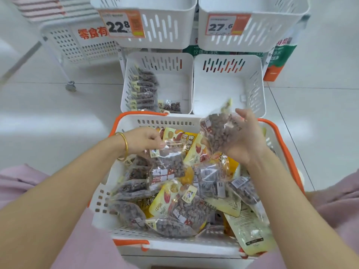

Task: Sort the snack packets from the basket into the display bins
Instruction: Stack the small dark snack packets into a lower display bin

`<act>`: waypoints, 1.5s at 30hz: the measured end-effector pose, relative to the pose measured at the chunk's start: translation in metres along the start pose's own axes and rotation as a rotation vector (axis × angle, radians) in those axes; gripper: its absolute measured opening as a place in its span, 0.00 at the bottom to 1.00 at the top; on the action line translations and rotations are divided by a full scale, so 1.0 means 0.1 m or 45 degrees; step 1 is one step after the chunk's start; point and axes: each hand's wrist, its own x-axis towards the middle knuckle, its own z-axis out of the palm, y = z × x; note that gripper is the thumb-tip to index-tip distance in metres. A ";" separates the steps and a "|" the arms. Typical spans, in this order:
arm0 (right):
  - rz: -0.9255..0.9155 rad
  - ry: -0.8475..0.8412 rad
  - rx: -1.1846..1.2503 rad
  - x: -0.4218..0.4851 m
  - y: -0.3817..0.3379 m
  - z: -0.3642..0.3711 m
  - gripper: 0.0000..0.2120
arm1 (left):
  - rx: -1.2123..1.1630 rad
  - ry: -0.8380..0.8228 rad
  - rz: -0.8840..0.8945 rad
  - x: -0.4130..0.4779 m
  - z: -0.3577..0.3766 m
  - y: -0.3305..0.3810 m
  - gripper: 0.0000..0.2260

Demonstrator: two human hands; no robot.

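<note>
— Where are the snack packets?

— Most are heaped in the white basket [167, 123] with the orange rim, low in the centre of the frame. Clear bags of brown pieces are mixed with yellow packets [191, 148].

— And the hands?

— The left hand [144, 140], with a gold bangle [124, 144] on its wrist, reaches in at the basket's upper left. Its grip pinches the top edge of a clear packet [167, 166]. The right hand [246, 140] is raised over the basket's far right corner, its grip curled round a second clear packet [219, 133] of brown pieces.

— The bins?

— Four white slotted ones stand beyond the basket. The lower left bin [174, 61] holds brown packets [143, 88] in a row along its left wall, with one more lying at its near edge. The lower right bin [223, 90] is just beyond the raised packet. The upper left bin [167, 26] has a price tag reading 22.8, the upper right bin [272, 26] one reading 27.6.
</note>
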 end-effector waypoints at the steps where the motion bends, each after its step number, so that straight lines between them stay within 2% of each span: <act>1: 0.048 -0.037 0.100 0.01 0.00 -0.03 0.27 | -0.054 0.036 -0.014 0.01 -0.05 -0.02 0.12; 4: 0.157 -0.149 0.218 0.07 0.04 -0.09 0.40 | -0.245 0.159 -0.064 0.04 -0.15 -0.07 0.11; 6: 0.193 -0.290 0.166 0.10 0.07 -0.09 0.47 | -0.358 0.276 -0.095 0.05 -0.20 -0.10 0.10; 8: 0.212 -0.403 0.062 0.12 0.11 -0.11 0.50 | -0.417 0.397 -0.099 0.06 -0.23 -0.11 0.09; 10: 0.202 -0.432 -0.088 0.13 0.14 -0.10 0.44 | -0.421 0.474 -0.095 0.08 -0.24 -0.12 0.09; 13: 0.162 -0.302 -0.304 0.16 0.17 -0.07 0.27 | -0.414 0.529 -0.105 0.11 -0.23 -0.12 0.09; 15: 0.156 -0.238 -0.397 0.17 0.19 -0.03 0.20 | -0.449 0.538 -0.118 0.14 -0.22 -0.13 0.12; 18: 0.136 -0.186 -0.394 0.19 0.21 -0.04 0.22 | -0.536 0.530 -0.118 0.16 -0.21 -0.11 0.16; 23: 0.039 -0.139 -0.505 0.21 0.21 -0.05 0.16 | -0.624 0.491 -0.123 0.18 -0.21 -0.05 0.20; 26: -0.050 -0.178 -0.528 0.22 0.23 -0.03 0.16 | -0.687 0.459 -0.115 0.17 -0.23 -0.02 0.19; 28: -0.110 -0.143 -0.521 0.23 0.26 0.00 0.15 | -0.754 0.465 -0.124 0.17 -0.22 0.02 0.22; 30: -0.140 -0.136 -0.471 0.25 0.29 0.03 0.15 | -0.833 0.425 -0.125 0.17 -0.20 0.07 0.24; 35: -0.080 -0.209 -0.215 0.25 0.43 0.11 0.12 | -1.088 0.391 -0.093 0.09 -0.16 0.21 0.23; 38: -0.152 -0.201 -0.155 0.27 0.46 0.15 0.13 | -1.218 0.305 0.031 0.01 -0.13 0.29 0.23; 41: -0.258 -0.190 -0.281 0.30 0.47 0.17 0.18 | -1.175 0.220 0.175 0.00 -0.01 0.37 0.29; 43: -0.332 -0.176 -0.423 0.34 0.50 0.17 0.23 | -1.069 0.248 0.200 0.00 0.08 0.38 0.25; 45: -0.360 -0.141 -0.552 0.39 0.55 0.15 0.27 | -0.852 0.279 0.195 0.03 0.14 0.35 0.30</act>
